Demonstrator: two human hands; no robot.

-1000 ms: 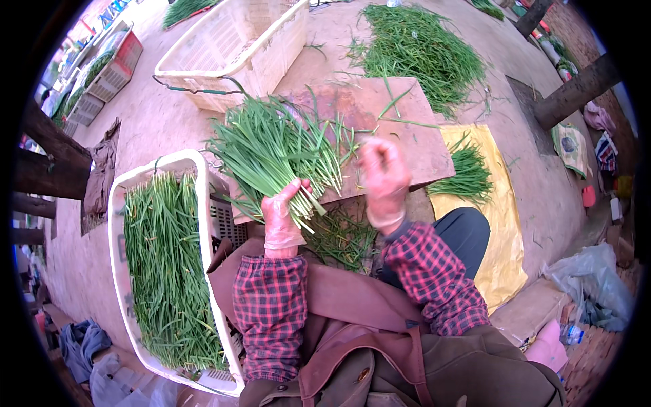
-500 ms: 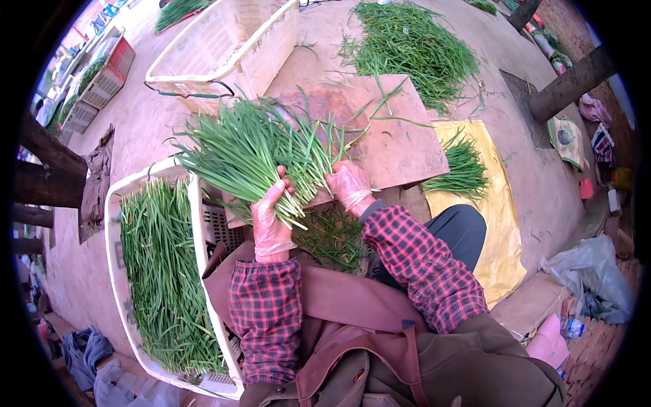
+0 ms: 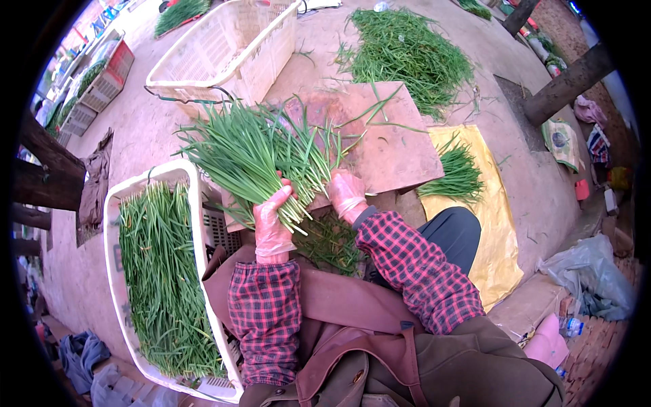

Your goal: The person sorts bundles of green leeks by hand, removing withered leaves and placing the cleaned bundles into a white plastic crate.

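A thick bunch of green chives (image 3: pixel 234 152) fans out to the far left over the low board (image 3: pixel 397 146). My left hand (image 3: pixel 274 220), in a thin clear glove, is closed round its pale stem ends. More chives (image 3: pixel 308 166) lie on the board beside that bunch. My right hand (image 3: pixel 347 195), gloved the same way, has its fingers pinched at the stem ends of these; the fingertips are partly hidden. Loose green scraps (image 3: pixel 332 244) lie below the board, between my arms.
A white crate (image 3: pixel 196 251) packed with chives stands at my left. Another white crate (image 3: pixel 254 74) is beyond the board. A large chive heap (image 3: pixel 410 57) lies on the floor far right. A smaller bunch (image 3: pixel 461 169) rests on a yellow sheet (image 3: pixel 498 237). A wooden post (image 3: pixel 569 85) rises at right.
Both hands stay nearly in place, with the right shifted slightly left. The left still holds its bunch. The whole view has moved a little.
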